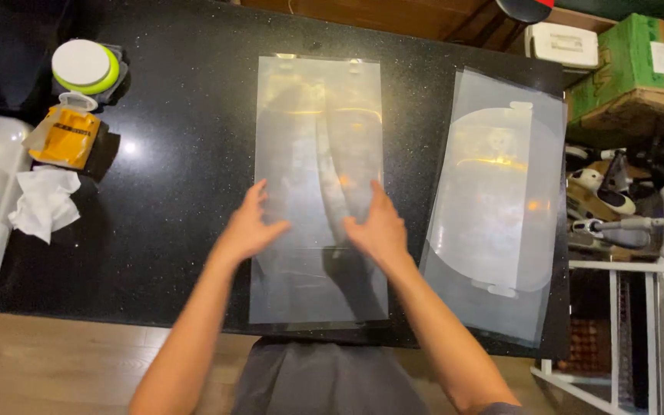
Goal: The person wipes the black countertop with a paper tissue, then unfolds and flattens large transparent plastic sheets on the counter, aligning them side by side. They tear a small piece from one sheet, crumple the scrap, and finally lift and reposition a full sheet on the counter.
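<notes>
On the black worktop (178,192), a clear plastic sheet (318,154) is lying flat and lengthwise in front of the person, its far edge reaching toward the back of the worktop and its near edge close to the front lip. Both hands are resting on its middle: the left hand (249,227) is pressing near the sheet's left edge with fingers (257,194) spread open, and the right hand (378,223) is lying palm down just right of centre, its fingers extended and flat, gripping nothing. Judging by this, the sheet is already laid out and is being smoothed or steadied; a long curved crease or reflection is showing down its middle, so the flattening looks unfinished. To the right, well apart from the hands, a second sheet (501,207) with a rounded outline and small tabs is sitting untouched. At the far left, a white-and-green tape roll (84,66), a yellow pouch (64,136) and a crumpled tissue (44,201) are lying unused.
</notes>
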